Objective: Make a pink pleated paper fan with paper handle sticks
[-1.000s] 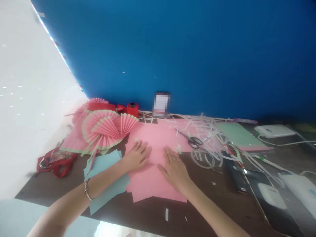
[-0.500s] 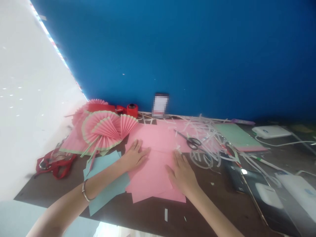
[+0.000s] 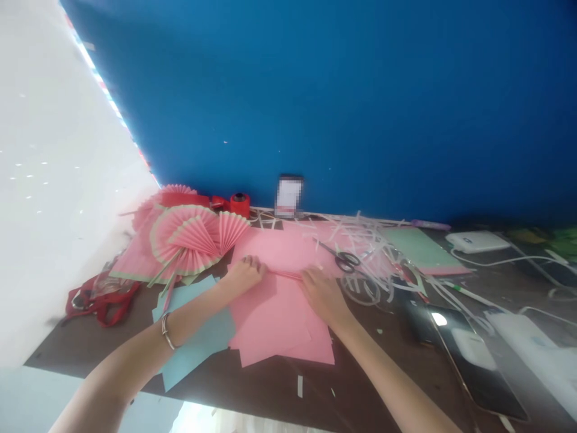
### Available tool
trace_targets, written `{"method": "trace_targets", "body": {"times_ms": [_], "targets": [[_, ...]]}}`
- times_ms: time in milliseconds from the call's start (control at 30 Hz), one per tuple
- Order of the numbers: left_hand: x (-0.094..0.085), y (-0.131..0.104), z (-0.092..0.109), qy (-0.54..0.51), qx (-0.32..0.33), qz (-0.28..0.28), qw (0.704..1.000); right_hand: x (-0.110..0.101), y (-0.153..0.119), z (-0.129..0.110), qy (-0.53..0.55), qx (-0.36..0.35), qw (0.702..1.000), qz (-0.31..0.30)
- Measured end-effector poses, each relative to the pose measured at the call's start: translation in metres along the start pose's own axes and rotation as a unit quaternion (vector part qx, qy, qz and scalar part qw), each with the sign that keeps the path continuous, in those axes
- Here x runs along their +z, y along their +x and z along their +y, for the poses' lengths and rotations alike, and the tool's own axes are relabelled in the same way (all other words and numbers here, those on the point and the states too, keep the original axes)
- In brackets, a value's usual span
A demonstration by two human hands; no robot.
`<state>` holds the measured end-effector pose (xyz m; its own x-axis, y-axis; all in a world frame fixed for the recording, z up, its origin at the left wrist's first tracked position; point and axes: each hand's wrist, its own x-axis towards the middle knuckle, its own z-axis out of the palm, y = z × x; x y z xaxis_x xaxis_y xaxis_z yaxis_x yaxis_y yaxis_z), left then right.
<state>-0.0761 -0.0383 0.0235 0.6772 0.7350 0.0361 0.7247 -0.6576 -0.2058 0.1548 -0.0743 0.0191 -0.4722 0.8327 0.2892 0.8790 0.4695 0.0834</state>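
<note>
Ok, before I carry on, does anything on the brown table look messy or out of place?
Yes: thin white paper strips sprawl in a tangle right of the hands, beside black-handled scissors, unlike the flat sheets. A small white paper scrap lies stray near the front edge. I see no spill.

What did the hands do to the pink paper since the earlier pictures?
They lay flat with fingers spread before. Now the left hand and right hand have curled their fingers and taken hold of the pink paper, with a narrow fold between them. The right hand slid inward, to the left, since half a second ago. The fans, scissors and blue paper stayed put.
</note>
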Motion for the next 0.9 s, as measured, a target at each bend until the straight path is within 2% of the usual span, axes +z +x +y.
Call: {"method": "trace_targets", "body": {"times_ms": [100,200,267,367,467,667,900], "targets": [[-0.011,-0.001,-0.009,-0.07,-0.002,0.016,0.997,-0.003,0.007,0.003,0.026,0.01,0.999,-0.031],[-0.025,0.0,-0.023,-0.165,-0.051,0.03,0.985,-0.013,0.015,0.011,0.108,0.035,0.993,-0.045],[-0.031,0.001,-0.034,-0.262,-0.052,0.011,0.964,-0.021,0.02,0.018,0.189,0.033,0.979,-0.074],[-0.031,0.007,-0.047,-0.415,-0.018,-0.037,0.909,-0.028,0.029,0.029,0.276,0.022,0.952,-0.128],[-0.02,0.014,-0.051,-0.469,-0.011,-0.052,0.882,-0.025,0.036,0.036,0.296,0.041,0.943,-0.147],[0.006,0.018,-0.053,-0.452,-0.013,-0.015,0.892,-0.005,0.04,0.04,0.292,0.055,0.944,-0.146],[0.006,0.01,-0.06,-0.367,0.053,-0.001,0.929,0.001,0.037,0.043,0.301,0.031,0.943,-0.142]]}}
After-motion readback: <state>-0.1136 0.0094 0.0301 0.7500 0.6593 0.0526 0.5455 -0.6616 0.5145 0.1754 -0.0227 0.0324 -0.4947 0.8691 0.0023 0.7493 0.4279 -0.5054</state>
